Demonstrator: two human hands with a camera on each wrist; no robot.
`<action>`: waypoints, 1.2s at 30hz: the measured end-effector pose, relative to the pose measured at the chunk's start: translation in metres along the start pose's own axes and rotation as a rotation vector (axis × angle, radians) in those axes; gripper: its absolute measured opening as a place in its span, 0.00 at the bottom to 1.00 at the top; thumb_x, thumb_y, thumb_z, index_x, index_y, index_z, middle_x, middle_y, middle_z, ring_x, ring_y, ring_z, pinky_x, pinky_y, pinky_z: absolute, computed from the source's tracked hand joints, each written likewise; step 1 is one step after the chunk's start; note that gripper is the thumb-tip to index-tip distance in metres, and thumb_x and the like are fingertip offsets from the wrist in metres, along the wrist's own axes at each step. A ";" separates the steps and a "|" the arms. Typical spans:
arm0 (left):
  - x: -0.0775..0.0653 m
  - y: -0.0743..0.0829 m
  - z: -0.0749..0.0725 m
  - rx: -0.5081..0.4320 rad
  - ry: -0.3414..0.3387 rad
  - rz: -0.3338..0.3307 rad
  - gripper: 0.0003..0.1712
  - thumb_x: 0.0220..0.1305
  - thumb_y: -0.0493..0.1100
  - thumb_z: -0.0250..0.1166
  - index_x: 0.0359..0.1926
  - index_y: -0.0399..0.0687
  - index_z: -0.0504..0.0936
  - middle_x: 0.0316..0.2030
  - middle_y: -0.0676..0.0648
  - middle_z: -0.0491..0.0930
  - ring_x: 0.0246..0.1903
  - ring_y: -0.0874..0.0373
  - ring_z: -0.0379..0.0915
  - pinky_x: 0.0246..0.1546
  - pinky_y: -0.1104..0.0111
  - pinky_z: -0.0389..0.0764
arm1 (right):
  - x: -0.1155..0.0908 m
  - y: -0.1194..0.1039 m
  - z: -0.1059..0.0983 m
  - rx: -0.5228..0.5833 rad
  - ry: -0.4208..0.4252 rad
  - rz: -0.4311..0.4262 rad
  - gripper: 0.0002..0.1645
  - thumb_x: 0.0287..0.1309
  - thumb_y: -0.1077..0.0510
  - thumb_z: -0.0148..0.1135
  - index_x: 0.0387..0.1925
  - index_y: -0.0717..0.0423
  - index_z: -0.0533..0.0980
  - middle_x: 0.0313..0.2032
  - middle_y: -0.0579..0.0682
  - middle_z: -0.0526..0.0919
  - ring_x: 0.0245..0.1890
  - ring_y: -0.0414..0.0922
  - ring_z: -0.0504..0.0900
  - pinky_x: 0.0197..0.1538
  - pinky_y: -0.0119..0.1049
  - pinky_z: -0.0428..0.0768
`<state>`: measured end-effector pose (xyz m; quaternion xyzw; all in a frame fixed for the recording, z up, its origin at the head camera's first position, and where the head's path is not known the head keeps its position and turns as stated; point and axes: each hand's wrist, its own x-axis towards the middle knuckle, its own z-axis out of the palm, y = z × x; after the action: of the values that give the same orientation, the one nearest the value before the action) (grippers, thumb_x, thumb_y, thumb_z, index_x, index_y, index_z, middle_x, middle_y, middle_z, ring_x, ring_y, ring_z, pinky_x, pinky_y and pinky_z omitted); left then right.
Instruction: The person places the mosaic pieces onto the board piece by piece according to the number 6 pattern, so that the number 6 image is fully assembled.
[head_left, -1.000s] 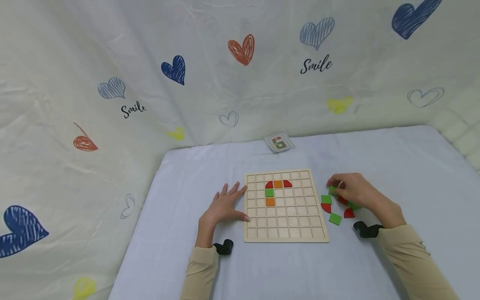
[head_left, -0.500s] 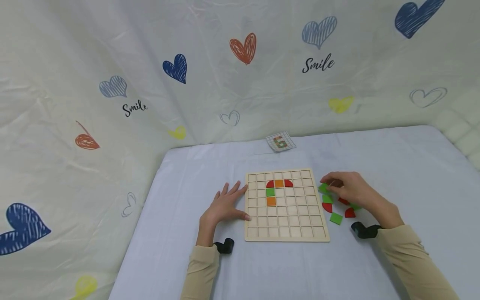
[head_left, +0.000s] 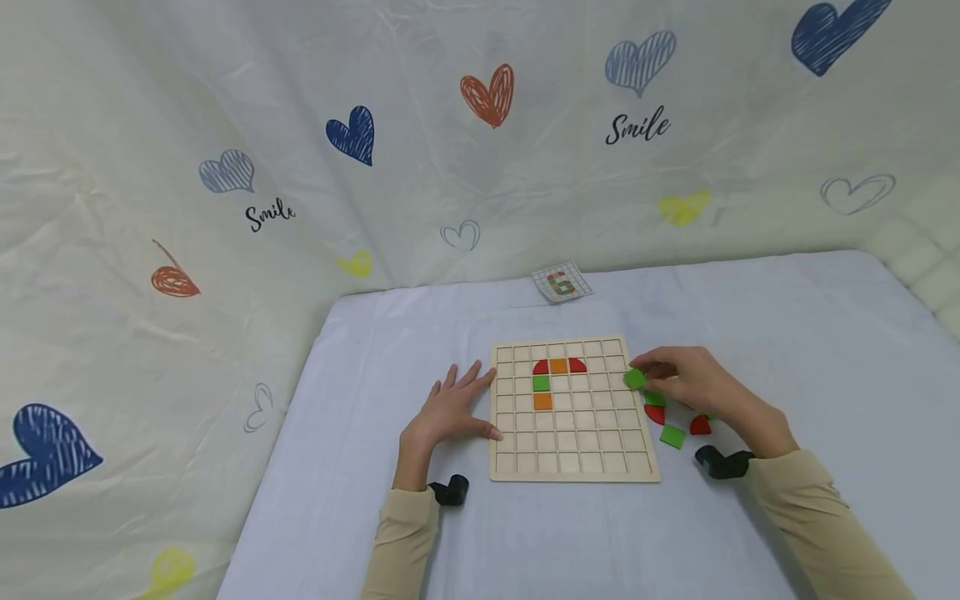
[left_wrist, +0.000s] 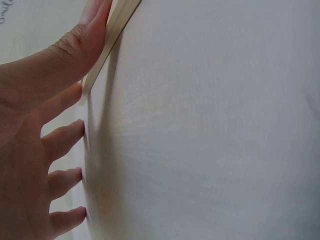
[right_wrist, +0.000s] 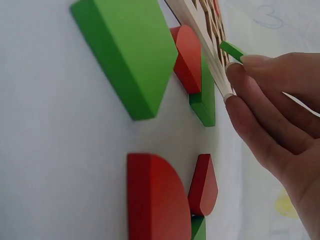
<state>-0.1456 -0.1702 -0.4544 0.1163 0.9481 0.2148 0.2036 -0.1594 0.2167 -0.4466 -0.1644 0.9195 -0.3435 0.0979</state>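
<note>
Up close, sleeves (head_left: 405,533): tan, reaching in from the near side.
Loose pieces (head_left: 672,436): green squares and red quarter-rounds, scattered beside the gridded wooden board (head_left: 591,442).
Left hand (head_left: 442,417): fingers spread wide, thumb and forefinger touching the board's left edge.
Right hand (head_left: 693,382): thumb and forefinger pinching a green tile (head_left: 634,380).
Green tile: over the board's right rim, one corner pointing left across the grid; squarish, its long axis impossible to tell.
Set pieces (head_left: 542,401): red, orange, red across; green, then orange, running toward the person.
Card (head_left: 562,283): skewed at the table's (head_left: 825,333) far edge, showing a 6.
Curtain (head_left: 525,192): pale, heart-printed.
</note>
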 end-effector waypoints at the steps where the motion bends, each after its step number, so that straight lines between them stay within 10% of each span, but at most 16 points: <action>1: 0.000 0.000 0.000 0.003 -0.001 0.000 0.62 0.49 0.60 0.81 0.81 0.64 0.57 0.82 0.52 0.46 0.82 0.39 0.29 0.80 0.40 0.38 | 0.000 -0.001 0.000 0.002 0.000 -0.003 0.21 0.59 0.62 0.71 0.54 0.63 0.83 0.44 0.56 0.89 0.43 0.52 0.87 0.49 0.51 0.86; 36: 0.002 0.000 -0.001 -0.004 -0.010 -0.023 0.62 0.49 0.60 0.81 0.81 0.62 0.57 0.83 0.51 0.46 0.82 0.39 0.29 0.80 0.41 0.38 | 0.020 -0.042 0.030 -0.010 -0.064 -0.167 0.17 0.58 0.59 0.75 0.47 0.63 0.85 0.37 0.48 0.87 0.36 0.41 0.79 0.39 0.33 0.81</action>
<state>-0.1476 -0.1696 -0.4544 0.1060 0.9480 0.2136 0.2108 -0.1590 0.1610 -0.4424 -0.2520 0.9007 -0.3403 0.0974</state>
